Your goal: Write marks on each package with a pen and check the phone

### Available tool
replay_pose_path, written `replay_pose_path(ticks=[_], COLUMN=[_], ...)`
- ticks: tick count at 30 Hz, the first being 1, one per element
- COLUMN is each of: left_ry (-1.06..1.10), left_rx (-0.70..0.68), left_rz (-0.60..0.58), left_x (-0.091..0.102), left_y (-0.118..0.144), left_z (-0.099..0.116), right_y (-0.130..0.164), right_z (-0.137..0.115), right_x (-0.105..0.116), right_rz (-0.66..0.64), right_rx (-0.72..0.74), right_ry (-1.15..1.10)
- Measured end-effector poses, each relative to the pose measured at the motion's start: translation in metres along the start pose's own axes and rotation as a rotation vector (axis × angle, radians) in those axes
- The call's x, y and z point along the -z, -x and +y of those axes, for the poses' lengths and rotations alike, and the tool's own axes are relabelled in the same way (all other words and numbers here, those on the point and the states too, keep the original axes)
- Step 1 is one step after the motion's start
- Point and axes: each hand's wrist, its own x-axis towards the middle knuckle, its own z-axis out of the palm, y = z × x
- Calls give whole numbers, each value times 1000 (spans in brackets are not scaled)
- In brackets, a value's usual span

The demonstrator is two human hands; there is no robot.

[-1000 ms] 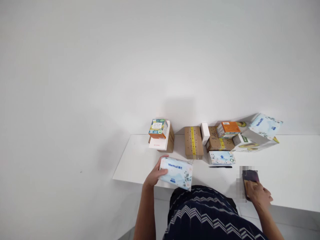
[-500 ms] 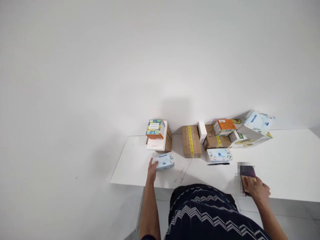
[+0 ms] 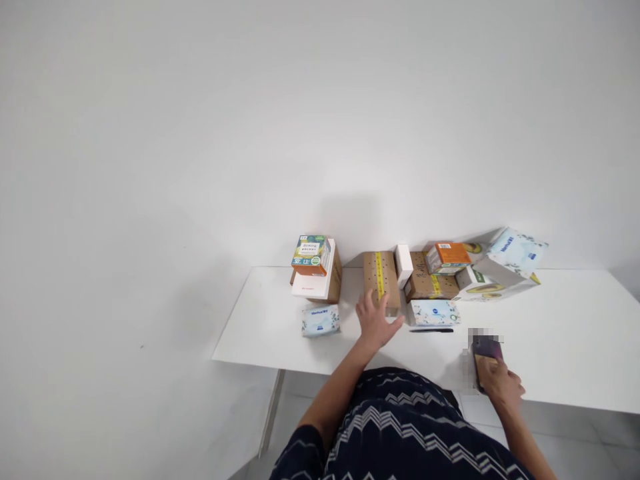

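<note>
My left hand [image 3: 376,323] is open, its fingers spread over the near end of a brown cardboard box [image 3: 372,275] with yellow tape down its middle. Whether the fingertips touch the box, I cannot tell. Left of that hand lies a light blue floral tissue pack [image 3: 321,321]. At the right front of the table, my right hand [image 3: 504,385] is closed on a dark purple phone [image 3: 488,348] with a tan patch; pixelation covers part of its surroundings. A black pen [image 3: 431,331] and a second tissue pack [image 3: 435,312] lie between my hands.
On the white table [image 3: 580,333], an orange-and-green Binking box [image 3: 310,255] tops a white box [image 3: 311,285] at left. A slim white box [image 3: 403,265], a taped carton [image 3: 431,285], another orange box [image 3: 448,257] and an avocado-print box [image 3: 480,287] stand along the wall.
My left hand has let go of the left tissue pack and moved right to the taped cardboard box, fingers spread. My right hand stays on the phone. The view has shifted slightly.
</note>
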Motion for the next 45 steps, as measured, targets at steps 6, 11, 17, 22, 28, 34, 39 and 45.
replay_pose_path(ticks=[6, 11, 17, 22, 28, 34, 39, 45], left_ry=[-17, 81, 525, 847, 1083, 1156, 1173, 1396], left_rx=[183, 327, 352, 387, 267, 192, 56, 356], left_rz=[-168, -86, 27, 87, -32, -137, -230, -298], left_x=[-10, 22, 55, 71, 79, 80, 83, 76], left_y=[-40, -31, 14, 47, 51, 35, 30, 27], left_z=[18, -7, -35, -47, -51, -43, -38, -39], right_y=[6, 13, 39, 66, 99, 110, 100, 94], right_z=[6, 6, -48, -97, -122, -137, -143, -146], right_x=[13, 21, 27, 21, 24, 43, 60, 71], right_rz=[9, 97, 32, -239, -835, -980, -810, -618], right_rx=[47, 88, 277, 412, 353, 397, 420, 444], right_ry=[-22, -124, -437, -596, -928, -1187, -1233, -1165])
